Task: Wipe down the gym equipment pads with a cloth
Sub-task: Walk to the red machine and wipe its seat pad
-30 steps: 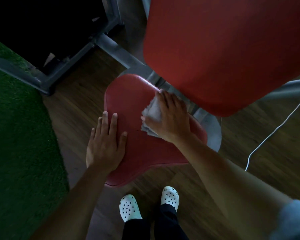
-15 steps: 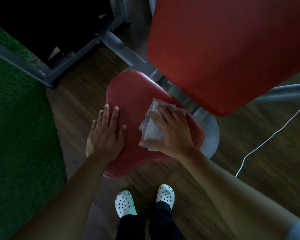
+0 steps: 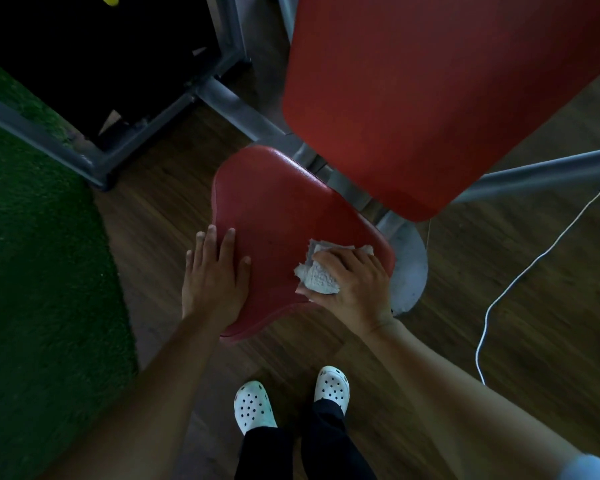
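The right grip [image 3: 354, 289] has slid with the cloth [image 3: 317, 277] from the far side of the seat pad [image 3: 278, 209], by the back pad [image 3: 430, 98], to the pad's near right corner. The left grip [image 3: 215, 278] has stayed put.

Now we see the right grip, a bare hand, with fingers curled over the cloth and the thumb under its near edge, holding it pressed onto the seat pad. The cloth is pale grey-white, crumpled and bunched, with a bumpy weave. One wad sticks out on the thumb side and a flatter flap shows past the fingertips.

The left grip lies flat, fingers straight and slightly spread, palm on the near left edge of the seat pad, holding nothing.

The seat pad is red with a slight sheen. The back pad is the same red and hangs above the seat's far right side.

We note a grey metal frame [image 3: 232, 102], a grey base plate [image 3: 409, 268], the wood floor [image 3: 174, 188], green turf [image 3: 32, 271] on the left, a white cord [image 3: 520, 271] on the right and white clogs [image 3: 253, 407] below.
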